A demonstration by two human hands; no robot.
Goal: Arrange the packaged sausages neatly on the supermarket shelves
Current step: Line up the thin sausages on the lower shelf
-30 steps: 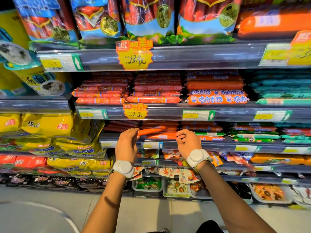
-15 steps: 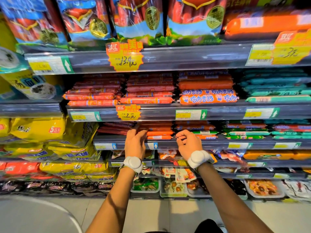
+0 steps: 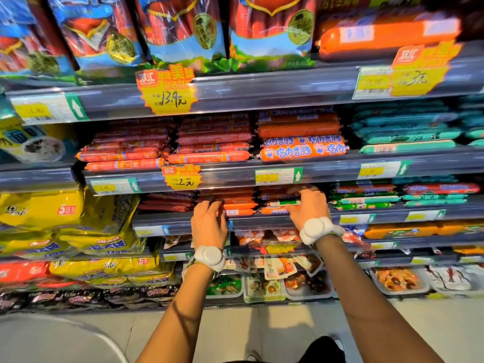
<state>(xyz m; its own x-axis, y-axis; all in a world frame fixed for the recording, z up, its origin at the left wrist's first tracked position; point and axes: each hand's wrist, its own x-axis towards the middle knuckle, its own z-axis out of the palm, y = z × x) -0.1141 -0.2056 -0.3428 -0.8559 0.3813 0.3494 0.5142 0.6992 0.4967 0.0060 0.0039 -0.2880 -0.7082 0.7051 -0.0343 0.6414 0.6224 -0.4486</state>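
Orange packaged sausages (image 3: 239, 205) lie stacked on the third shelf (image 3: 262, 221), between my two hands. My left hand (image 3: 209, 221) rests at the stack's left end with its fingers spread, holding nothing. At the right end, my right hand (image 3: 309, 208) has fingers curved over the top of a neighbouring sausage stack (image 3: 275, 211) and thumb low in front; the blur hides whether it grips. Dark red sausages (image 3: 167, 203) lie just left of my left hand.
The shelf above holds red sausage rows (image 3: 209, 157), orange chicken sausages (image 3: 301, 150) and teal ones (image 3: 408, 134). A yellow price tag (image 3: 182, 176) hangs over my left hand. Yellow bags (image 3: 42, 208) fill the left. Snack trays (image 3: 262, 286) sit below, near the floor (image 3: 262, 331).
The orange sausage held between both hands a second ago now lies on the stack. My left hand let go and my right hand shifted right along the shelf.
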